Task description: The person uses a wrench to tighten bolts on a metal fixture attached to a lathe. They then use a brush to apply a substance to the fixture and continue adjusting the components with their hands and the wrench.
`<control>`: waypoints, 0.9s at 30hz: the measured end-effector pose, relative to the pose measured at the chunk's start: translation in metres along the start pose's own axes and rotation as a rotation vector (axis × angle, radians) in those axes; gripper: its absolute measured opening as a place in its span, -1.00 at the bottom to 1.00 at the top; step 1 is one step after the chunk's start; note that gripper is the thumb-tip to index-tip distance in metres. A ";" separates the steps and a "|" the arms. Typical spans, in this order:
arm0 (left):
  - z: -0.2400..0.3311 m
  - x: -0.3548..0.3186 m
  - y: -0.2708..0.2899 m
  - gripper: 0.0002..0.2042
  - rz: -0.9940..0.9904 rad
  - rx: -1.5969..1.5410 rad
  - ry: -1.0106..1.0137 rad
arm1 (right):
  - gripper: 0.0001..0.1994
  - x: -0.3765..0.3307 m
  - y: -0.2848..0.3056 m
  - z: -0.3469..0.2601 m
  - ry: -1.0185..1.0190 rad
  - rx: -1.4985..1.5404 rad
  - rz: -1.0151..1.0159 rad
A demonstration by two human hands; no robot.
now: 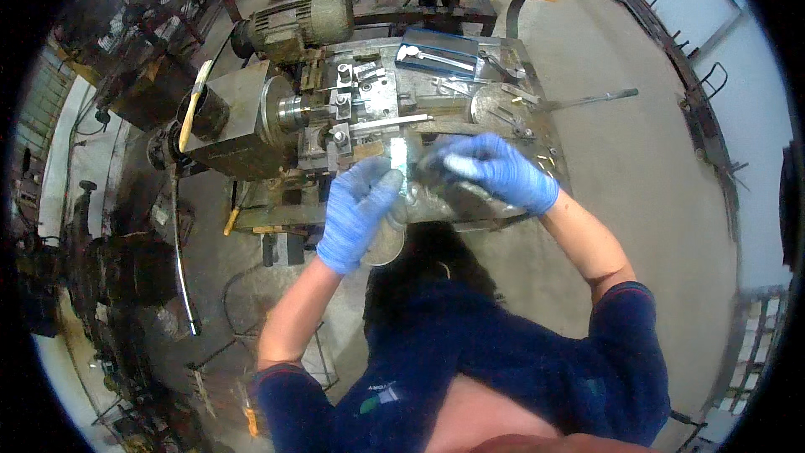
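Observation:
Both hands wear blue gloves and meet at the front of a small metal lathe (pixel 369 105). My left hand (pixel 356 210) grips a round metal handwheel (pixel 387 239) at the machine's front edge. My right hand (pixel 499 169) is closed over a dark handle or metal part beside a small shiny block (pixel 399 153); what lies under its fingers is hidden. The lathe's chuck (pixel 281 113) and tool post (pixel 342 109) sit just beyond my hands.
An electric motor (pixel 306 21) sits behind the lathe. A blue tray (pixel 440 50) with a wrench lies at the back right of the bed. A long lever (pixel 591 101) sticks out to the right. Cluttered machinery fills the left; concrete floor lies to the right.

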State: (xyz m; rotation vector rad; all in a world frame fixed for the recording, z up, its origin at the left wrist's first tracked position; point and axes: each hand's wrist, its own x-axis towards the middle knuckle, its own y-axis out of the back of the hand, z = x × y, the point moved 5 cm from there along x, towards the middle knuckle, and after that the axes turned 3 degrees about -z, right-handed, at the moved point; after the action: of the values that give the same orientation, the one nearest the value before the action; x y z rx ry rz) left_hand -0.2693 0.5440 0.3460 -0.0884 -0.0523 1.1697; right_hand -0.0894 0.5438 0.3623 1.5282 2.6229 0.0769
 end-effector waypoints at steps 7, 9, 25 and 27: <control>-0.007 -0.014 0.004 -0.77 -0.051 -0.132 -0.037 | -0.58 -0.016 -0.032 -0.034 0.224 -0.213 -0.077; -0.006 -0.017 0.003 -0.77 -0.017 -0.156 -0.076 | -0.60 -0.015 -0.038 -0.026 0.064 -0.127 -0.052; -0.042 -0.019 -0.018 -0.81 0.110 -0.230 0.028 | -0.62 -0.009 -0.036 0.020 -0.182 0.217 0.127; -0.051 -0.020 -0.020 -0.82 0.147 -0.221 0.069 | -0.58 -0.008 -0.033 0.031 -0.230 0.228 0.181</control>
State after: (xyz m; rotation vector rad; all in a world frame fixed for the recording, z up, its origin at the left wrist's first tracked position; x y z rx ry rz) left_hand -0.2544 0.5161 0.2977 -0.3324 -0.1154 1.3039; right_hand -0.1103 0.5201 0.3293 1.7246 2.3757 -0.3742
